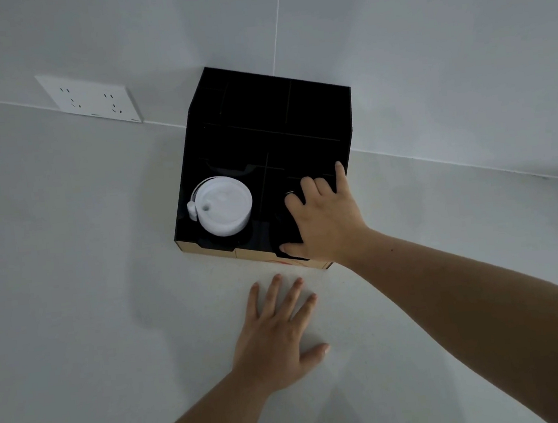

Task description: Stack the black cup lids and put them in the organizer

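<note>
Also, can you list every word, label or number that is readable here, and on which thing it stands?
None can be read.
Organizer: a red mark on its tan front edge, partly hidden by the right hand; not legible.
Wall socket: small green marks, too small to read.
White lids: no print visible.

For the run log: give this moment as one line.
right hand: in organizer front-right compartment, over black lids | left hand: flat on counter | white lids: front-left
</note>
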